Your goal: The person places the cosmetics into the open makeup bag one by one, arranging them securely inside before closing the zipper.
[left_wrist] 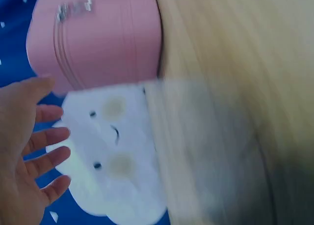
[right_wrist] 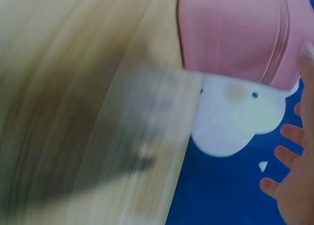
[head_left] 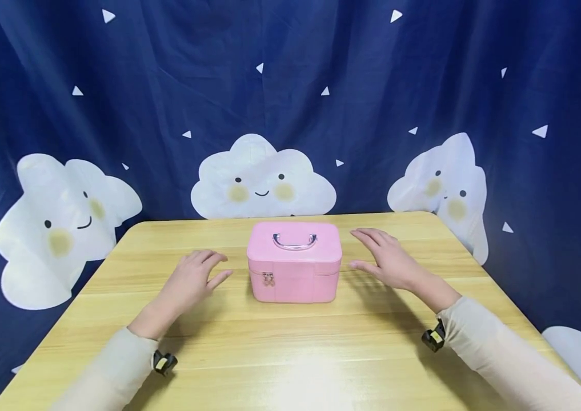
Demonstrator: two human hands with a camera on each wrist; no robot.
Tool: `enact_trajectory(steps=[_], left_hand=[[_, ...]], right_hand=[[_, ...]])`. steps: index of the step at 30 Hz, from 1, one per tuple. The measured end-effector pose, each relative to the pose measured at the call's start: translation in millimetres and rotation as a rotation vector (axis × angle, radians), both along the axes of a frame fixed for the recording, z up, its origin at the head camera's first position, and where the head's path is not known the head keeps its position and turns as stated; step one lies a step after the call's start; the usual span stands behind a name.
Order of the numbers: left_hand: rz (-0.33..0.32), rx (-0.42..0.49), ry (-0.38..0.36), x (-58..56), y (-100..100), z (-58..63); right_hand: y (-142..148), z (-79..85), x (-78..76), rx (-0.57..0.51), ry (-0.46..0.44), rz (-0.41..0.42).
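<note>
A pink vanity case [head_left: 294, 281] stands upright on the wooden table, its lid closed and a silver handle [head_left: 294, 245] on top. Two zipper pulls [head_left: 268, 278] hang together at the left of its front. To the left of the case, my left hand [head_left: 193, 278] hovers with fingers loosely spread, apart from it. My right hand [head_left: 390, 260] is on the other side, fingers extended toward the case with a small gap between. Both wrist views show the case's pink side [left_wrist: 108, 43] beyond relaxed, empty fingers.
The light wooden table [head_left: 290, 342] reaches back to a dark blue curtain [head_left: 290, 68] printed with white clouds and triangles. Small black devices [head_left: 164, 363] are strapped under both wrists. Shadows of the arms fall on the tabletop.
</note>
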State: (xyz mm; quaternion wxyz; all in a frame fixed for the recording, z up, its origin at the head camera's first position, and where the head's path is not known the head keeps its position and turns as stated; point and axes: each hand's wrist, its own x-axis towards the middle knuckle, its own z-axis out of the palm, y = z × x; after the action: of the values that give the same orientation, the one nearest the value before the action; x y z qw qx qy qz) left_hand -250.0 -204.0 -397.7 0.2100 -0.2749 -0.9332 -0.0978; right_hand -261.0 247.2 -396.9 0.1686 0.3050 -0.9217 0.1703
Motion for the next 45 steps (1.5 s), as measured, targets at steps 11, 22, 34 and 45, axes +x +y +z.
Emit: enact_trajectory(steps=[11,22,34,45], left_hand=[[0.059,0.0,-0.136,-27.8,-34,-11.1],[0.093,0.014,-0.179,-29.9,-40,-18.0],[0.104,0.028,-0.2,-26.9,-40,-18.3],[0.015,0.066,-0.131,-16.8,-18,-5.2]], right_hand=[[27,-14.9,-17.7,0.052,-0.123,-0.035],[2,-9.4,-17.2,0.007,0.063,0.186],[-25,-16.6,-8.2,-0.03,0.285,0.291],[-44,-21.6,7.0,-0.099,0.354,0.302]])
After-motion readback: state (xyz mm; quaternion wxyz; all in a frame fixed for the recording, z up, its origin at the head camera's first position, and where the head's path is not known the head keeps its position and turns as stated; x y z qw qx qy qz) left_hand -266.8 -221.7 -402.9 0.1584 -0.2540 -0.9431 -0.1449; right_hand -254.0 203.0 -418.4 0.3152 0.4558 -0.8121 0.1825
